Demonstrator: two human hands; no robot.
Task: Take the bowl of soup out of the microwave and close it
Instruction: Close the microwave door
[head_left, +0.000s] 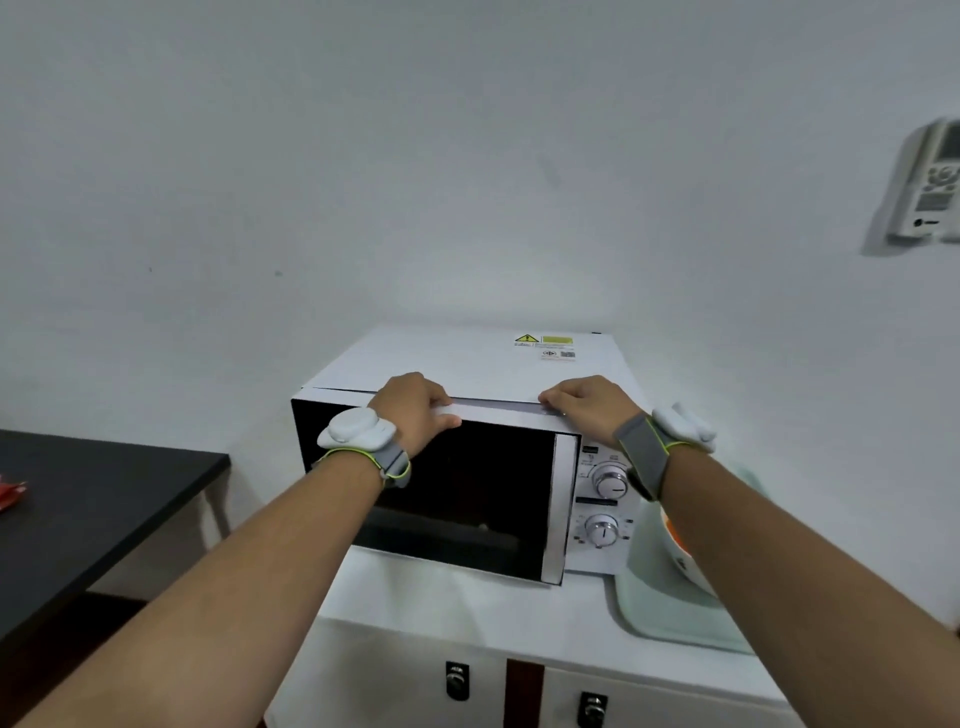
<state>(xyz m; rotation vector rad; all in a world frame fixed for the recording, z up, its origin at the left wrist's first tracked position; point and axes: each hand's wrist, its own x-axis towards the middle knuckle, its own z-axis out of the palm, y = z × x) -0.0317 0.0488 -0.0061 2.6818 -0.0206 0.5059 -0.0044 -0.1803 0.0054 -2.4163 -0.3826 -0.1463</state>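
A white microwave stands on a white cabinet against the wall. Its dark glass door is almost flush, with the right edge standing slightly out from the body. My left hand is curled over the door's top edge, thumb on the front face. My right hand is curled on the same edge further right, by the control panel. The white bowl of orange soup sits outside the microwave on a pale green tray at the right, mostly hidden by my right forearm.
Two dials are on the microwave's right panel. The white cabinet has locks on its front. A black table stands to the left with a red packet on it. A remote holder hangs on the wall at the right.
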